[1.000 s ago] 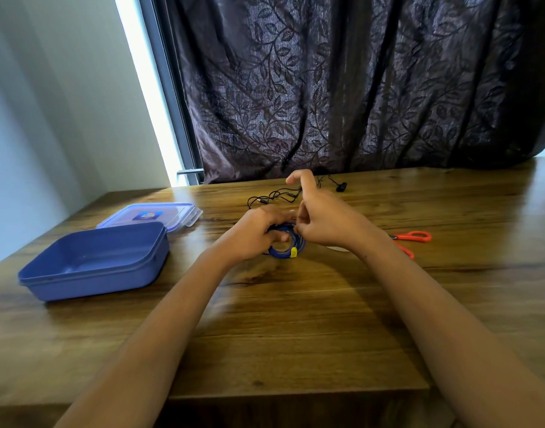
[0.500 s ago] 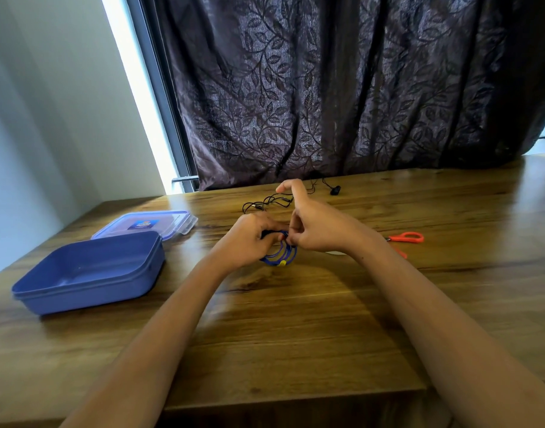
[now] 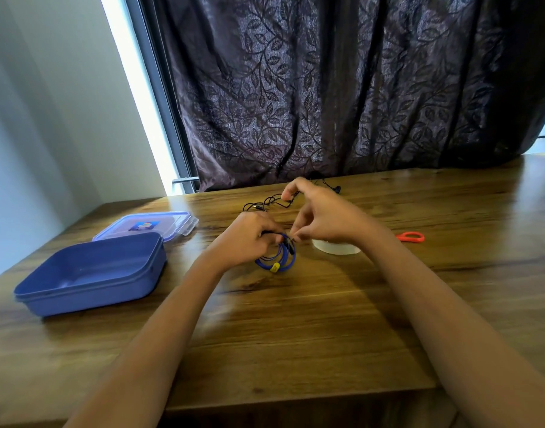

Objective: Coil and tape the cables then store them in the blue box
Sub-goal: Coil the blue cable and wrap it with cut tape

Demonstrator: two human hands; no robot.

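A blue cable coil (image 3: 280, 261) with a yellow tag hangs just above the wooden table (image 3: 295, 319), pinched at its top by my left hand (image 3: 249, 239). My right hand (image 3: 323, 214) meets it there, thumb and fingers pinching at the coil's top edge, index finger raised. A loose black cable (image 3: 266, 202) lies behind my hands near the curtain. The open blue box (image 3: 92, 273) sits at the left, empty. A clear tape roll (image 3: 336, 247) lies under my right wrist.
The box's clear blue-rimmed lid (image 3: 147, 225) lies behind the box. Orange-handled scissors (image 3: 411, 237) rest to the right of my right forearm. A dark patterned curtain (image 3: 342, 88) hangs along the table's far edge.
The coil has been lifted slightly and hangs lower from my fingers. My right hand has risen a little, uncovering the tape roll beneath it.
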